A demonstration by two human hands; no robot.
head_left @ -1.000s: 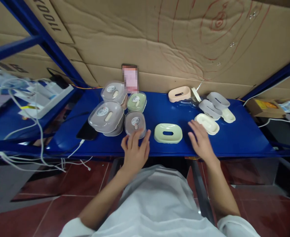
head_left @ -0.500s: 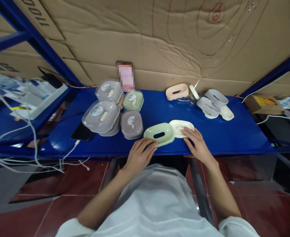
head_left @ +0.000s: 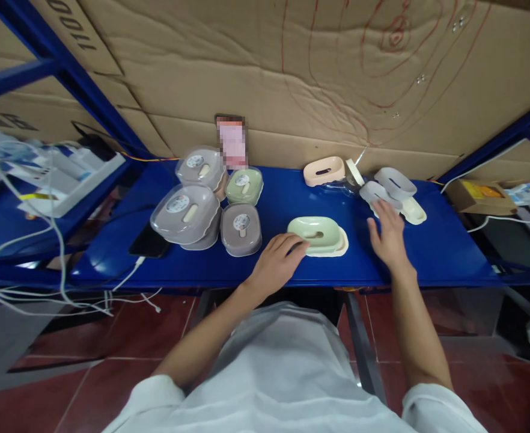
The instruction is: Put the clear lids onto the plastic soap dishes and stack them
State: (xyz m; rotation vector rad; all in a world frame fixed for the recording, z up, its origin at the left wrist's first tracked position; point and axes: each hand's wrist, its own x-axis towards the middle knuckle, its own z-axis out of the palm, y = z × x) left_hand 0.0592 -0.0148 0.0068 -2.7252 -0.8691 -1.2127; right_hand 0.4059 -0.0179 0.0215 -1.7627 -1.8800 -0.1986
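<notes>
A green oval soap dish (head_left: 316,227) with a slot in its bottom rests on a cream tray (head_left: 344,243), whose right end sticks out from under it. My left hand (head_left: 279,257) holds the dish's near left rim between thumb and fingers. Fingers apart, my right hand (head_left: 389,237) reaches over the near edge of a grey slotted dish (head_left: 377,193); whether it touches the dish is unclear. Behind that lies a second grey dish (head_left: 396,183), with a cream tray (head_left: 414,211) partly beneath it.
Lidded boxes, one grey (head_left: 186,210) and one green (head_left: 244,186), stand with others at left. A peach dish (head_left: 324,171) and clear plastic lie at the back beside a cream-topped piece (head_left: 355,171). A phone (head_left: 232,141) leans on the cardboard (head_left: 269,78); a cabled black phone (head_left: 148,242) lies left.
My left hand has shifted the green soap dish right, and it now sits on the cream tray. My right hand has left that tray and moved right and away, to the grey dishes.
</notes>
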